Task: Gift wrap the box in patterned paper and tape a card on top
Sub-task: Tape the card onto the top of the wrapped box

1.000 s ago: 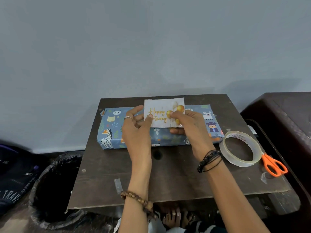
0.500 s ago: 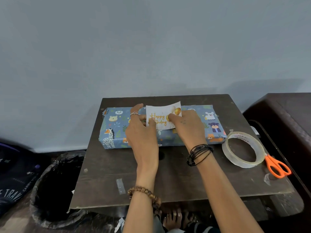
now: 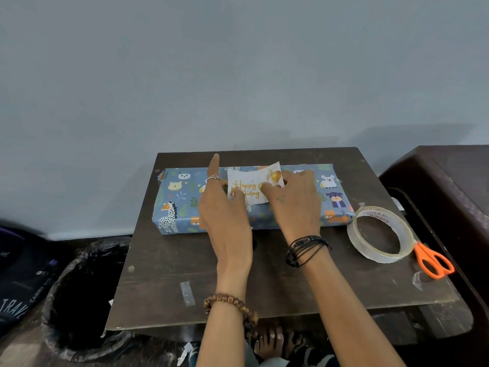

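A box point(image 3: 254, 200) wrapped in blue paper printed with cartoon animals lies lengthwise across the far half of a dark wooden table point(image 3: 264, 274), its long side facing the person. On top of the box, near its middle, sits a white card point(image 3: 250, 186) with gold "Happy Birthday" lettering and gold balloons; its far right corner curls upward off the paper. Both hands are on the card, close together but not touching each other. The left hand point(image 3: 225, 207) presses its thumb on the card's left edge while its ringed index finger points straight up and away from the box; the other fingers seem to lie flat on the paper, though the back of the hand hides them. The right hand point(image 3: 293, 202) covers the card's right side with fingers curled over the edge, the thumb pressing near the lettering, so it appears to pinch that side. A beaded bracelet point(image 3: 232, 303) circles the left wrist and black cord bands point(image 3: 304, 247) the right. To the right of the box, just beside its near corner, lies a roll of clear tape point(image 3: 381, 234) flat on the table, and orange-handled scissors point(image 3: 431, 260) rest touching the roll's right side. A short strip of tape point(image 3: 187, 292) is stuck near the table's front edge. A bin lined with black plastic point(image 3: 79, 300) stands on the floor at the left.
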`<state>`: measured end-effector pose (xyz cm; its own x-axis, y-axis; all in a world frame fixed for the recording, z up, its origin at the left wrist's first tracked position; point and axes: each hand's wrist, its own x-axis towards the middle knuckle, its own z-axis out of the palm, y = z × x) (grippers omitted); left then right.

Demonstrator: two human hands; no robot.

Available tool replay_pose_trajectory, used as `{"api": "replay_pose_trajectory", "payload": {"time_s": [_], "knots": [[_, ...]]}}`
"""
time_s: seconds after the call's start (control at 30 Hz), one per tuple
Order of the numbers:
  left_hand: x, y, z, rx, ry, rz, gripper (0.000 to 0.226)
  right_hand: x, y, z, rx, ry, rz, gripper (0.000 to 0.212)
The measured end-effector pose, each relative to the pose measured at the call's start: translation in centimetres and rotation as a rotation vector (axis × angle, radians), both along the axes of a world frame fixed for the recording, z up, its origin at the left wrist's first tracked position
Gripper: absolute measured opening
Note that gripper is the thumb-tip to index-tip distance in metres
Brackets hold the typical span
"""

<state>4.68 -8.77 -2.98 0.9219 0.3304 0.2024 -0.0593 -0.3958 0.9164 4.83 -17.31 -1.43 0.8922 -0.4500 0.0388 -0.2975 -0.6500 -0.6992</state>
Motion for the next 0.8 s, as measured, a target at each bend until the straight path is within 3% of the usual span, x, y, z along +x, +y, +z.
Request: {"api": "replay_pose_trajectory", "payload": {"time_s": [0.13, 0.23, 0.33, 0.4, 0.67, 0.8], "knots": [[-0.2, 0.3, -0.5, 0.318, 0.011, 0.04, 0.044, -1.0, -0.1, 0.1, -0.244, 0.047, -0.008, 0.06], [-0.2, 0.6, -0.8, 0.512, 0.096, 0.059, 0.022, -1.4, 0.0, 0.0, -0.329, -0.069, 0.008, 0.05], [-0.2, 0.6, -0.9, 0.533, 0.14, 0.043, 0.026, -1.4, 0.7, -0.8, -0.376, -0.199, 0.072, 0.027], [0.0, 0.5, -1.0, 0.52, 0.138, 0.056, 0.026, -1.4, 1.2, -1.4, -0.432, -0.237, 0.089, 0.022], [-0.3, 0.7, -1.4, 0.508, 0.092, 0.045, 0.026, -1.5, 1.0, -2.2, -0.529, -0.254, 0.09, 0.023], [-0.9, 2.1, -0.8, 0.448, 0.061, 0.17, 0.031, -2.3, -1.3, -2.0, -0.553, -0.308, 0.057, 0.024]]}}
